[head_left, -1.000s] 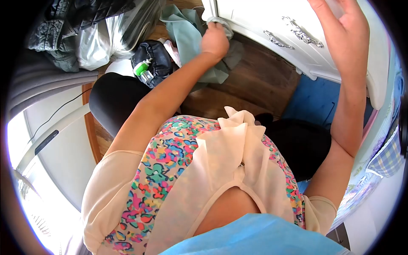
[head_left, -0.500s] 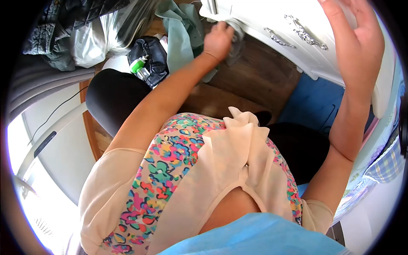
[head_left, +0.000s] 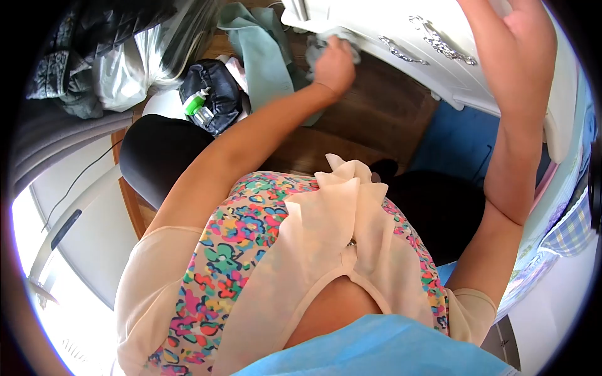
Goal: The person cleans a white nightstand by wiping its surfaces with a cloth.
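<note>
A crumpled grey cloth [head_left: 315,47] is bunched under my left hand [head_left: 337,64], whose fingers are closed on it. Hand and cloth are at the lower edge of a white drawer cabinet [head_left: 376,22], over the dark wood floor. On the right, my right hand [head_left: 517,44] is raised against the cabinet front. Its thumb and fingers are spread apart, and the fingertips run out of view at the top edge, so what they touch is hidden.
Ornate silver handles [head_left: 442,42] stick out from the cabinet drawers. Left of the cloth lie a grey-green fabric [head_left: 260,56], a black pouch [head_left: 219,88] and a green-capped bottle [head_left: 197,103]. Clear plastic bags [head_left: 122,75] stand behind. A blue mat [head_left: 448,141] covers floor on the right.
My left hand has shifted slightly right and down along the cabinet's lower edge with the cloth. My right hand stays raised at the cabinet, its fingers farther out of view; the whole view has shifted a little.
</note>
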`<state>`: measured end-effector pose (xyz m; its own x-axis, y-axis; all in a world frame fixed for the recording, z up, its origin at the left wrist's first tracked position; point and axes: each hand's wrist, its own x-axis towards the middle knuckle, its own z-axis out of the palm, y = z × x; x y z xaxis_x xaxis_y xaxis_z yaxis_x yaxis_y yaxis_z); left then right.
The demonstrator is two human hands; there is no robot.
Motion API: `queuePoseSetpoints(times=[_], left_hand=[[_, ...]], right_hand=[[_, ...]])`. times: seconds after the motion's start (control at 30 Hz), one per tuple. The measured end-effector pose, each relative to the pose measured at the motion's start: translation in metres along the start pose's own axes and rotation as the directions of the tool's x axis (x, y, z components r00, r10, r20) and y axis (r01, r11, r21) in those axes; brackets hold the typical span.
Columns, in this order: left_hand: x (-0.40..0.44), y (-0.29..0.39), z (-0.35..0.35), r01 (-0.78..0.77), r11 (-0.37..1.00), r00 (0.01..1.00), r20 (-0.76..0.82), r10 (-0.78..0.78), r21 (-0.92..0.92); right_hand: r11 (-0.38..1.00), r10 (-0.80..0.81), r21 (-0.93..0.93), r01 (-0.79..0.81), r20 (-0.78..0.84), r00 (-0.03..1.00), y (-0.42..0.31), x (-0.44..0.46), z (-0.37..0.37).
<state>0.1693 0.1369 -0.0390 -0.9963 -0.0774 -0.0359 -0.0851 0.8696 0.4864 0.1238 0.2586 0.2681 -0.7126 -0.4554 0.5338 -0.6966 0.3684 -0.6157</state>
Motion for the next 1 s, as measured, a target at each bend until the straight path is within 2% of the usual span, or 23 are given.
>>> queuePoseSetpoints(times=[0.03, 0.07, 0.13, 0.17, 0.2, 0.23, 0.27, 0.3, 0.33, 0.37, 0.43, 0.47, 0.53, 0.6, 0.63, 0.67, 0.73, 0.77, 0.8, 0.87, 0.9, 0.93, 1.0], left_hand=[[-0.001, 0.006, 0.001, -0.037, 0.999, 0.999, 0.029, 0.037, 0.004], [-0.003, 0.007, -0.001, -0.076, 0.997, 0.995, 0.061, 0.075, 0.008], [-0.005, -0.013, -0.005, -0.109, 0.994, 0.994, 0.02, 0.109, -0.02], [-0.01, -0.029, -0.014, -0.121, 0.992, 0.99, -0.074, 0.118, -0.042], [-0.012, -0.044, -0.021, -0.14, 0.988, 0.977, -0.172, 0.128, -0.058], [-0.013, -0.062, -0.017, 0.003, 0.994, 0.951, -0.306, -0.036, -0.109], [-0.015, -0.073, -0.022, 0.075, 0.98, 0.91, -0.39, -0.142, -0.183], [-0.015, -0.082, -0.024, 0.097, 0.973, 0.87, -0.457, -0.184, -0.208], [-0.011, -0.089, -0.024, 0.112, 0.965, 0.821, -0.525, -0.224, -0.236], [-0.003, -0.088, -0.028, 0.153, 0.945, 0.809, -0.513, -0.287, -0.288], [0.017, -0.09, -0.032, 0.071, 0.942, 0.848, -0.477, -0.23, -0.329], [0.025, -0.094, -0.03, -0.007, 0.928, 0.882, -0.44, -0.17, -0.372], [0.022, -0.102, -0.025, 0.018, 0.924, 0.886, -0.423, -0.192, -0.382], [0.009, -0.101, -0.033, 0.112, 0.978, 0.949, -0.274, -0.158, -0.175], [0.007, -0.096, -0.037, 0.172, 0.967, 0.945, -0.247, -0.215, -0.188], [0.011, -0.099, -0.037, 0.173, 0.966, 0.941, -0.257, -0.219, -0.19], [0.021, -0.109, -0.029, 0.15, 0.922, 0.89, -0.358, -0.283, -0.356], [0.03, -0.113, -0.033, 0.153, 0.877, 0.851, -0.391, -0.351, -0.455], [0.043, -0.117, -0.033, 0.154, 0.875, 0.846, -0.396, -0.356, -0.458], [0.072, -0.128, -0.029, -0.054, 0.538, 0.806, -0.355, -0.474, -0.841], [0.078, -0.148, -0.027, -0.113, 0.404, 0.889, -0.274, -0.367, -0.908], [0.088, -0.159, -0.02, -0.115, 0.404, 0.885, -0.279, -0.373, -0.908], [0.106, -0.153, -0.036, 0.155, -0.117, 0.914, 0.188, -0.36, -0.981]], right_hand=[[0.997, 0.075, -0.027, -0.074, 0.028, 0.997, -0.009, 0.0, 0.002], [0.977, -0.02, -0.211, 0.019, -0.003, 1.0, -0.006, -0.003, 0.009], [0.915, -0.135, -0.386, 0.121, -0.009, 0.991, 0.034, 0.0, -0.006], [0.937, 0.237, 0.276, -0.213, -0.057, 0.97, 0.093, 0.003, -0.043], [0.745, 0.384, 0.576, -0.337, 0.044, 0.922, 0.09, 0.006, -0.042], [0.446, 0.517, 0.796, -0.409, 0.143, 0.844, 0.087, 0.01, -0.042], [0.851, 0.376, 0.387, -0.356, 0.026, 0.926, 0.018, 0.006, -0.012], [0.951, 0.281, 0.125, -0.281, 0.021, 0.96, -0.001, 0.005, -0.002], [0.973, 0.183, -0.146, -0.179, 0.016, 0.983, -0.02, 0.003, 0.007], [0.955, 0.091, -0.285, -0.081, 0.021, 0.996, -0.018, 0.003, 0.01], [0.907, 0.002, -0.42, 0.017, 0.044, 0.999, -0.006, -0.001, 0.014], [0.923, -0.092, -0.375, 0.086, 0.003, 0.996, 0.002, -0.001, 0.018], [0.931, -0.189, -0.325, 0.168, -0.034, 0.981, 0.003, -0.001, 0.017], [0.955, 0.007, -0.296, -0.004, 0.009, 1.0, -0.018, 0.006, 0.012], [0.955, 0.066, -0.29, -0.056, 0.026, 0.997, -0.023, 0.009, 0.01], [0.94, 0.035, -0.341, -0.002, 0.092, 0.995, -0.017, 0.006, 0.005], [0.92, 0.005, -0.386, 0.064, 0.175, 0.985, 0.006, -0.002, -0.008], [0.915, 0.043, -0.403, 0.01, 0.123, 0.991, 0.026, -0.005, -0.018], [0.911, 0.061, -0.411, -0.015, 0.098, 0.993, 0.031, -0.004, -0.02], [0.86, 0.085, -0.51, -0.016, 0.113, 0.99, 0.029, -0.003, -0.026], [0.833, 0.085, -0.553, 0.003, 0.135, 0.987, 0.027, -0.001, -0.028], [0.805, 0.086, -0.593, 0.024, 0.157, 0.984, 0.025, 0.0, -0.03], [0.78, 0.016, -0.622, 0.072, 0.135, 0.991, 0.028, 0.006, -0.034]])
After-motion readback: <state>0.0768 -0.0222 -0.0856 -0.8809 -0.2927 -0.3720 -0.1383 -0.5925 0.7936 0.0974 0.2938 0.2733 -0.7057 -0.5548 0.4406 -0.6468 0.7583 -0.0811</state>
